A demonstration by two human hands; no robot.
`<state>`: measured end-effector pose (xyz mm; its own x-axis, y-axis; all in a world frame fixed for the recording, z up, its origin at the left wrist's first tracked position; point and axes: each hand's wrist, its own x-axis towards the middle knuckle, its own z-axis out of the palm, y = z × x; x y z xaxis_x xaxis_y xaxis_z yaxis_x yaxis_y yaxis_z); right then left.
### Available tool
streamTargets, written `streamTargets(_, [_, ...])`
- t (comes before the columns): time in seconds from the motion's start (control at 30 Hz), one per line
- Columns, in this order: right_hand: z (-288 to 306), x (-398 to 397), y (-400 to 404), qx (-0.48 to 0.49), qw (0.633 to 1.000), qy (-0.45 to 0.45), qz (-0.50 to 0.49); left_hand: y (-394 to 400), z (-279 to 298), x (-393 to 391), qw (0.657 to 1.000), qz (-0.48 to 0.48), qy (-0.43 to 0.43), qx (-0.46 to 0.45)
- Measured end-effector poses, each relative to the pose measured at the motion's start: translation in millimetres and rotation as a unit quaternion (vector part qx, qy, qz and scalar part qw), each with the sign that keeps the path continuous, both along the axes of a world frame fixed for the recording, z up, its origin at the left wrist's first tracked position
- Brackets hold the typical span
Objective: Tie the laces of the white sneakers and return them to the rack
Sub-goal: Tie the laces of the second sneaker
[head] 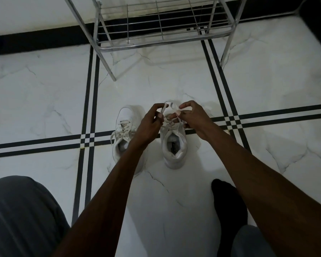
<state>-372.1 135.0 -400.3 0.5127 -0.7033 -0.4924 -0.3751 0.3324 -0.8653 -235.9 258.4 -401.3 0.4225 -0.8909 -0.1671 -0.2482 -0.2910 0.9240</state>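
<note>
Both hands work above the right sneaker (pixel 174 145): left hand (pixel 150 120) and right hand (pixel 193 115) each pinch a lace (pixel 163 108) loop (toe toward the rack (pixel 163 32)).

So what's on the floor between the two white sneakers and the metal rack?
Nothing: head view shows bare marble floor between white sneakers and chrome wire rack.

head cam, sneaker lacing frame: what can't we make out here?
- Toe of the right sneaker: head view, hidden behind both hands.
- Knot state of the laces: left hand and right hand cover the crossing, and it is blurred.
- Left sneaker: heel covered by the left forearm.
- Insole label in the right sneaker: too small to read.
- Rack: upper part cut off by the top edge.
</note>
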Motion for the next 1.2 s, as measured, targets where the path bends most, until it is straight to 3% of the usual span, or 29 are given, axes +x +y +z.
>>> streamTargets(0.2, [4, -1, 5, 0.023, 0.999, -0.028, -0.010, 1, 3, -2, 0.998, -0.022, -0.052, 0.017])
streamTargets(0.3, [2, 2, 4, -0.001, 1.000, -0.020, -0.006, 0, 3, -5, 0.999, 0.005, -0.017, 0.031])
streamTargets(0.43, [-3, 3, 2, -0.024, 0.999, -0.023, 0.041, -1, -2, -8, 0.998, 0.047, 0.008, 0.033])
streamTargets(0.63, [2, -3, -2, -0.010, 0.984, -0.056, 0.170, -2, -9, -7, 0.996, 0.061, -0.047, 0.040])
streamTargets(0.8, [-3, 6, 4, -0.048, 0.997, -0.033, 0.044, -6, -8, -11, 0.997, 0.041, -0.068, 0.006])
streamTargets(0.97, [-3, 5, 5, 0.048, 0.993, -0.097, -0.040, -5, -15, -3, 0.995, 0.071, 0.049, 0.043])
streamTargets(1.07, [-1, 1, 0, 0.053, 0.991, -0.119, 0.016, -4, -14, -2, 0.989, 0.107, 0.093, 0.044])
streamTargets(1.2, [3, -2, -9, -0.077, 0.985, -0.050, 0.144, -5, -12, 1, 0.989, 0.108, 0.091, 0.040])
